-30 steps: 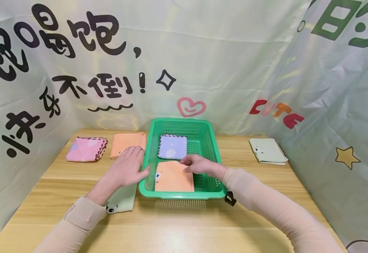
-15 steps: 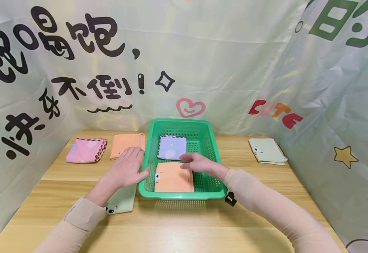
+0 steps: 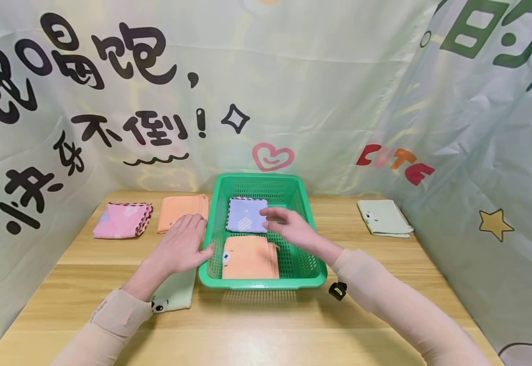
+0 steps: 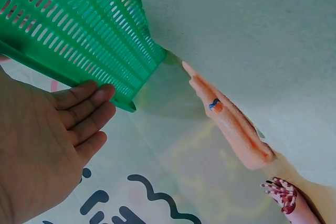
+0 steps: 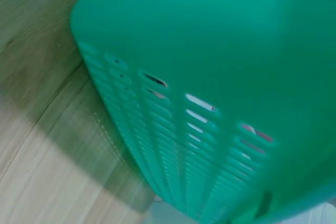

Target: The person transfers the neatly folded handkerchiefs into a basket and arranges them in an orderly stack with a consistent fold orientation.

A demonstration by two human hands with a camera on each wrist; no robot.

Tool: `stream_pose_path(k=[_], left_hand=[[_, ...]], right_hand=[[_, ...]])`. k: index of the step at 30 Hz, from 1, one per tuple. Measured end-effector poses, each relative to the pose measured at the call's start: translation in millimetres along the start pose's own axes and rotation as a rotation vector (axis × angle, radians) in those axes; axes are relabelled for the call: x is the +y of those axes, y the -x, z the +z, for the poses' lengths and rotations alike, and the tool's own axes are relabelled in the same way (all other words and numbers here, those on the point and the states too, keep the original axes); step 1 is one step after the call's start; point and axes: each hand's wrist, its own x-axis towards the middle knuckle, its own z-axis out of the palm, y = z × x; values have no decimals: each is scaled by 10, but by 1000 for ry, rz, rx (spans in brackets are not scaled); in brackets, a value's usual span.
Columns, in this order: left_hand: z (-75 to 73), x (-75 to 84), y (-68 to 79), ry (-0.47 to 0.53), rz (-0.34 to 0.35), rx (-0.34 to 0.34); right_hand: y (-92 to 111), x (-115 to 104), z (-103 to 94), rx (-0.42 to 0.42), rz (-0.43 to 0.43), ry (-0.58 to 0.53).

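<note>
My left hand (image 3: 181, 246) lies along the left side of the green plastic basket (image 3: 263, 282), its thumb at the rim and its fingers straight; in the left wrist view the fingertips (image 4: 105, 93) are right at the rim. Inside the basket, an orange folded towel (image 3: 247, 259) with a small face lies at the front, its right corner slightly lifted. Behind it sits a purple folded towel (image 3: 245, 213) with a checked edge. My right hand (image 3: 293, 229) hovers over the basket, loosely bent fingertips at the purple towel's right edge, holding nothing. The right wrist view shows only the basket's slotted wall (image 5: 178, 119).
Left of the basket lie a pink towel (image 3: 121, 221), another orange towel (image 3: 181, 206) and a pale green towel (image 3: 179, 292) partly under my left arm. One more pale green towel (image 3: 384, 218) lies at the right. Printed cloth walls (image 3: 339, 101) enclose the wooden table (image 3: 247, 335).
My right hand has let go of the orange towel's corner and moved up and back toward the purple towel. The left hand stays by the basket.
</note>
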Motion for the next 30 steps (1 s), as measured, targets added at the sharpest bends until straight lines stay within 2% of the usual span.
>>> stream_pose_path(k=[6, 15, 30], left_hand=[[12, -4, 0, -3, 7, 12], [15, -9, 5, -11, 14, 15], [26, -4, 7, -4, 5, 12]], right_hand=[[57, 17, -55, 77, -103, -30], [157, 66, -192, 190, -192, -49], [357, 329, -558, 347, -191, -43]])
